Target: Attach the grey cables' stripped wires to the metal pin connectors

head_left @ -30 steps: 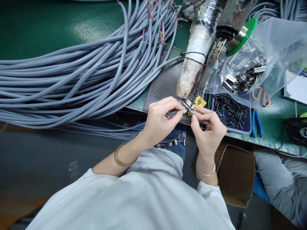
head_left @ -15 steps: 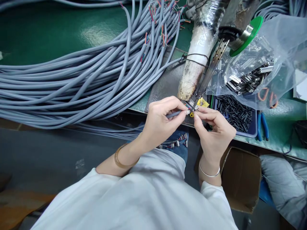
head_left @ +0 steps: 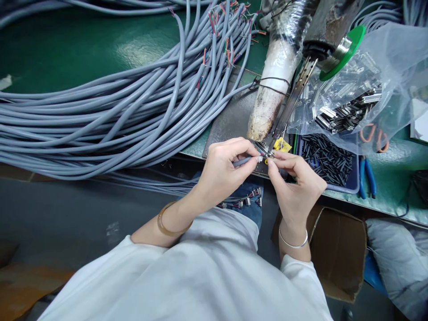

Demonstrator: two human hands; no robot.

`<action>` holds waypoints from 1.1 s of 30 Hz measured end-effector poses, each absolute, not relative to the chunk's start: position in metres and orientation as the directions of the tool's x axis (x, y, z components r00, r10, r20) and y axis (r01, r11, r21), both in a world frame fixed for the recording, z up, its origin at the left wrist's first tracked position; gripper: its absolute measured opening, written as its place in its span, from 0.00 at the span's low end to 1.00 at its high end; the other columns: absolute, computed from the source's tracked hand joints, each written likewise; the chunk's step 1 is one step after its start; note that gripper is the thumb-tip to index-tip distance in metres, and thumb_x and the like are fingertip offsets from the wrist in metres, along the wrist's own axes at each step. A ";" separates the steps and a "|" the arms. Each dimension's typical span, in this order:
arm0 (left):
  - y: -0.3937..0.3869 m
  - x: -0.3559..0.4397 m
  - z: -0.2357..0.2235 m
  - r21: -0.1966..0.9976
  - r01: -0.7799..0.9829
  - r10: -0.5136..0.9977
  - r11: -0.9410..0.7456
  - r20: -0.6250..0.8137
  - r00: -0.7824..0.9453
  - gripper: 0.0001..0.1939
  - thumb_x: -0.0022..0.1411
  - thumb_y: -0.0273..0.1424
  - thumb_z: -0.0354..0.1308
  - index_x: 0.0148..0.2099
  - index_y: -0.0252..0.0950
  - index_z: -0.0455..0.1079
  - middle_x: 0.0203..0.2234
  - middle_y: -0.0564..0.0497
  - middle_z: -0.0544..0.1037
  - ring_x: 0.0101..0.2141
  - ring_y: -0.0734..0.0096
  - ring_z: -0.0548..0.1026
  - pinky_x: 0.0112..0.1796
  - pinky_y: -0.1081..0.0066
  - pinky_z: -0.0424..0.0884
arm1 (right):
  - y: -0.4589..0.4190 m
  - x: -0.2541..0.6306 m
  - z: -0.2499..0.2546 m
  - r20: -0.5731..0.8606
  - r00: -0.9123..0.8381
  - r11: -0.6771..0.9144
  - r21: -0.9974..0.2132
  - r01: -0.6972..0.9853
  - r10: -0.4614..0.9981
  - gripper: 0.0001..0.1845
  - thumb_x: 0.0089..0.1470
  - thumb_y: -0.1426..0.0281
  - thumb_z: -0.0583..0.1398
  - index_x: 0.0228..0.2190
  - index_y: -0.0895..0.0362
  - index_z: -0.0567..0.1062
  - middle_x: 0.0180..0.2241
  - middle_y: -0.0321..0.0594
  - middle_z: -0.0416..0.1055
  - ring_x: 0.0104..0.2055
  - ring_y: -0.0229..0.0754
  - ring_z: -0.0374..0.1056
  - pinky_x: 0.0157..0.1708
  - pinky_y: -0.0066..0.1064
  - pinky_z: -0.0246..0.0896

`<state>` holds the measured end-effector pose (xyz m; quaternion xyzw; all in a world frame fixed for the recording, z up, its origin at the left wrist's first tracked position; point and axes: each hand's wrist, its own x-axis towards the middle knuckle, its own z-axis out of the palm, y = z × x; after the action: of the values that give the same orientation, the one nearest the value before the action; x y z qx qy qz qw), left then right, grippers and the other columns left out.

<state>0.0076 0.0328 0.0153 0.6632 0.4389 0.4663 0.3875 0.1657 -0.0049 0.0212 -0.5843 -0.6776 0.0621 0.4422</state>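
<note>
Between the thumb and fingers of my left hand [head_left: 230,167] a grey cable [head_left: 241,162] is pinched, its thin coloured wires pointing right. My right hand [head_left: 296,180] is closed in a pinch by the wire ends, beside a small metal connector [head_left: 264,149]; what exactly its fingertips grip is too small to make out. Just above the fingertips is the tip of a soldering iron [head_left: 290,100], slanting down from the upper right. A white wrapped tube [head_left: 270,96] with a scorched end lies alongside the iron.
A big bundle of grey cables [head_left: 140,107] covers the bench's left. On the right are a blue tray [head_left: 349,188] of short black tubes, a plastic bag [head_left: 394,67] of connectors, a green solder spool [head_left: 359,40], blue-handled pliers [head_left: 369,178] and orange-handled scissors [head_left: 381,140]. Finished-looking cable ends [head_left: 247,200] hang below.
Both hands stay at nearly the same spot; the right hand has shifted slightly left and down. The connector by the fingertips has moved a little, and the left hand still pinches the cable.
</note>
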 end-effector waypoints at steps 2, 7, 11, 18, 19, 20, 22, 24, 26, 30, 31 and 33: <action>0.033 0.008 0.015 0.911 0.245 0.940 -0.331 0.294 0.176 0.05 0.60 0.21 0.62 0.32 0.34 0.76 0.27 0.52 0.79 0.27 0.76 0.72 0.29 0.74 0.66 | -0.004 0.166 0.021 0.526 0.076 0.311 -0.606 0.733 0.847 0.04 0.58 0.71 0.65 0.31 0.52 0.76 0.36 0.34 0.82 0.40 0.40 0.80 0.37 0.30 0.77; 0.033 0.008 0.020 0.887 0.264 0.924 -0.380 0.349 0.158 0.05 0.60 0.22 0.62 0.33 0.34 0.76 0.28 0.52 0.79 0.28 0.75 0.74 0.31 0.74 0.68 | 0.000 0.164 0.026 0.560 0.076 0.328 -0.584 0.743 0.825 0.03 0.58 0.72 0.66 0.32 0.51 0.77 0.35 0.33 0.82 0.39 0.40 0.80 0.38 0.30 0.77; 0.032 0.007 0.020 0.886 0.259 0.921 -0.385 0.349 0.174 0.05 0.60 0.21 0.61 0.33 0.33 0.76 0.29 0.52 0.80 0.29 0.75 0.74 0.33 0.74 0.69 | -0.002 0.165 0.027 0.573 0.045 0.345 -0.552 0.759 0.818 0.04 0.58 0.72 0.66 0.32 0.51 0.77 0.36 0.34 0.82 0.39 0.40 0.80 0.39 0.31 0.77; 0.026 0.007 0.011 0.886 0.248 0.910 -0.392 0.334 0.245 0.06 0.61 0.19 0.60 0.34 0.33 0.76 0.30 0.51 0.80 0.32 0.75 0.75 0.35 0.74 0.68 | -0.012 0.172 0.014 0.613 -0.036 0.387 -0.452 0.804 0.790 0.06 0.58 0.75 0.65 0.33 0.52 0.75 0.38 0.35 0.83 0.38 0.38 0.81 0.37 0.27 0.75; 0.025 0.007 0.010 0.883 0.245 0.906 -0.400 0.341 0.251 0.06 0.62 0.20 0.60 0.34 0.33 0.76 0.30 0.51 0.80 0.32 0.74 0.75 0.35 0.74 0.68 | -0.013 0.172 0.012 0.631 -0.043 0.395 -0.429 0.812 0.774 0.06 0.58 0.75 0.65 0.34 0.52 0.75 0.38 0.35 0.83 0.37 0.38 0.81 0.36 0.27 0.75; 0.024 0.008 0.010 0.882 0.242 0.903 -0.405 0.344 0.258 0.06 0.62 0.20 0.60 0.34 0.33 0.76 0.30 0.50 0.80 0.32 0.74 0.75 0.35 0.73 0.68 | -0.014 0.173 0.010 0.646 -0.048 0.399 -0.410 0.820 0.761 0.06 0.58 0.75 0.65 0.34 0.51 0.75 0.37 0.35 0.83 0.37 0.38 0.81 0.35 0.27 0.75; 0.022 0.008 0.009 0.883 0.233 0.899 -0.408 0.345 0.268 0.06 0.62 0.20 0.59 0.34 0.33 0.76 0.30 0.50 0.80 0.31 0.73 0.74 0.34 0.73 0.67 | -0.016 0.174 0.007 0.670 -0.057 0.410 -0.382 0.828 0.740 0.07 0.57 0.75 0.66 0.35 0.51 0.75 0.37 0.35 0.84 0.36 0.38 0.81 0.35 0.26 0.75; 0.019 0.008 0.009 0.884 0.228 0.898 -0.409 0.345 0.272 0.06 0.63 0.21 0.59 0.34 0.34 0.75 0.30 0.50 0.80 0.30 0.73 0.74 0.34 0.72 0.67 | -0.018 0.174 0.005 0.686 -0.069 0.424 -0.364 0.829 0.724 0.08 0.56 0.76 0.66 0.35 0.51 0.75 0.37 0.35 0.84 0.36 0.37 0.81 0.35 0.25 0.75; 0.017 0.008 0.008 0.884 0.228 0.897 -0.409 0.345 0.275 0.07 0.63 0.21 0.59 0.34 0.34 0.75 0.30 0.50 0.80 0.30 0.73 0.74 0.33 0.73 0.67 | -0.022 0.174 0.002 0.700 -0.078 0.432 -0.345 0.833 0.710 0.09 0.55 0.77 0.67 0.35 0.51 0.76 0.37 0.35 0.84 0.35 0.38 0.81 0.35 0.25 0.75; 0.011 0.008 0.005 0.902 0.221 0.915 -0.370 0.313 0.256 0.05 0.62 0.22 0.60 0.34 0.34 0.75 0.29 0.50 0.80 0.29 0.74 0.73 0.31 0.74 0.67 | -0.028 0.174 -0.001 0.717 -0.071 0.429 -0.332 0.840 0.693 0.09 0.56 0.76 0.67 0.36 0.50 0.76 0.37 0.35 0.84 0.35 0.38 0.81 0.34 0.27 0.75; 0.009 0.008 0.005 0.923 0.201 0.929 -0.328 0.276 0.247 0.03 0.61 0.23 0.61 0.34 0.34 0.75 0.28 0.51 0.80 0.28 0.75 0.72 0.30 0.74 0.67 | -0.029 0.173 -0.001 0.719 -0.058 0.431 -0.347 0.833 0.692 0.08 0.56 0.76 0.67 0.35 0.50 0.76 0.37 0.35 0.84 0.35 0.38 0.81 0.34 0.27 0.75; 0.008 0.008 0.003 0.981 0.105 0.957 -0.166 0.135 0.255 0.01 0.59 0.25 0.63 0.33 0.33 0.75 0.25 0.52 0.78 0.23 0.78 0.69 0.25 0.76 0.64 | -0.032 0.172 0.000 0.700 -0.006 0.416 -0.417 0.808 0.714 0.07 0.56 0.75 0.66 0.35 0.51 0.76 0.35 0.34 0.83 0.34 0.38 0.81 0.33 0.27 0.75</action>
<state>0.0077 0.0081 0.0035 0.6253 0.4249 0.4380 0.4864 0.1723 -0.0316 -0.0002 -0.5379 -0.7074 -0.0514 0.4556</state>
